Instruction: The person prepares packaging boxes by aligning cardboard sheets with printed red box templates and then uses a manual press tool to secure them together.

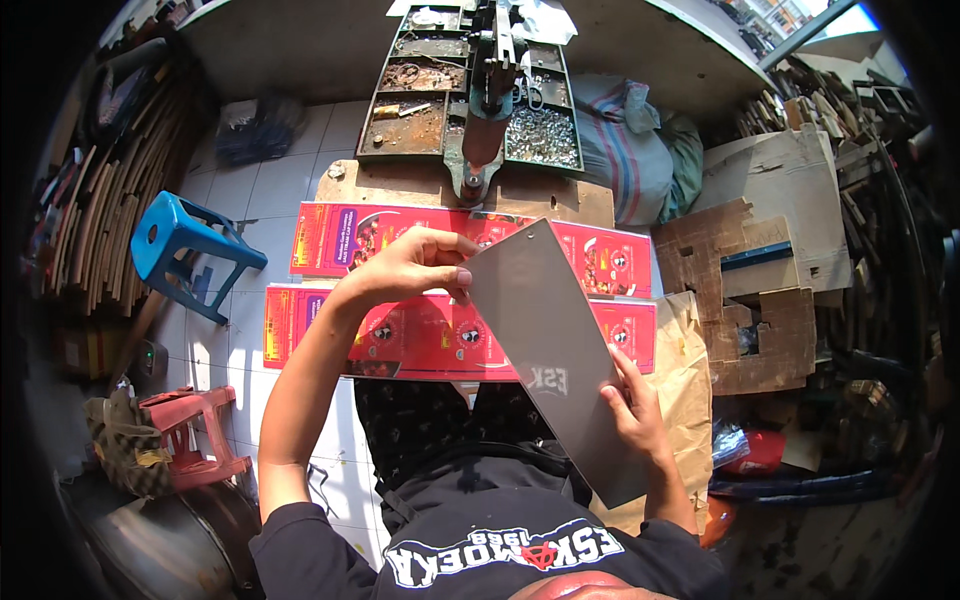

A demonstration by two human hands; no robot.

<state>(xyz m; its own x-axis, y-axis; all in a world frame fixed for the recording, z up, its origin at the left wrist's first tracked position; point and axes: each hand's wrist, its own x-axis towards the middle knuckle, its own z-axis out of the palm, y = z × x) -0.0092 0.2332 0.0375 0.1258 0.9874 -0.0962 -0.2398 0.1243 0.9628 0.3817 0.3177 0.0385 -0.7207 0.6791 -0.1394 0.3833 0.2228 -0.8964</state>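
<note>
A glossy dark-grey rectangular sheet (545,340) is held up at a slant above the work table, with a small hole near its top corner. My left hand (425,268) pinches its upper left corner between thumb and fingers. Around its right edge, lower down, my right hand (635,405) is closed, the thumb on the face towards me. Beneath lie red printed sheets in two rows, a far one (335,240) and a near one (400,340); the grey sheet and my left arm cover parts of both.
Beyond the table stands a hand press (485,130) between compartment trays (415,75) of small metal pieces. A blue stool (190,240) and a red stool (205,430) are at left. Brown paper (685,370), cut cardboard (705,260) and a striped sack (615,140) lie right.
</note>
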